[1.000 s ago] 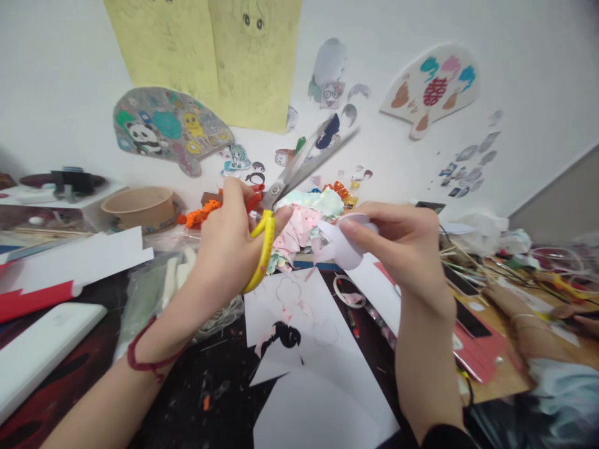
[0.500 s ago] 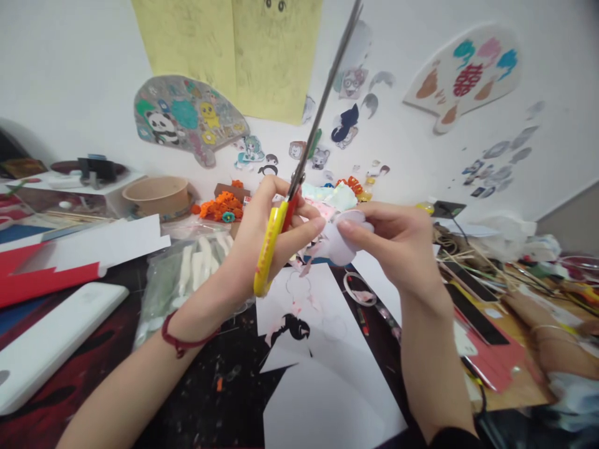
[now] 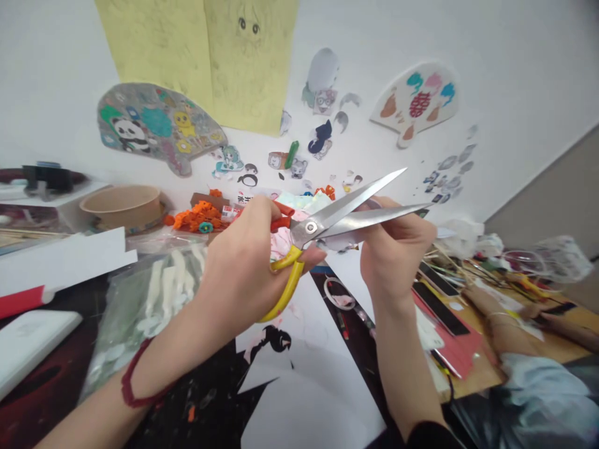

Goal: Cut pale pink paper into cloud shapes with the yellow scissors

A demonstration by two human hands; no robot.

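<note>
My left hand (image 3: 248,255) is wrapped round the red and yellow handles of the scissors (image 3: 310,227). The two blades stand apart and point right, passing in front of my right hand (image 3: 397,240). The fingers of my right hand are closed behind the blades on a paper piece, mostly hidden by the metal. Below the hands, white paper sheets (image 3: 313,399) lie on the dark table, with a black paper scrap (image 3: 279,338) and small pink bits on them.
Left are a clear bag (image 3: 135,324), a white device (image 3: 35,346), a round tan container (image 3: 122,206) and orange flowers (image 3: 201,215). A white ring of tape (image 3: 339,293) lies near the centre. Phones (image 3: 440,308) and another person's arm (image 3: 496,324) are at the right.
The scissors have swung from pointing up to pointing right, and their blades have opened. My left hand has turned with them. The view has shifted, showing more of the person at the right.
</note>
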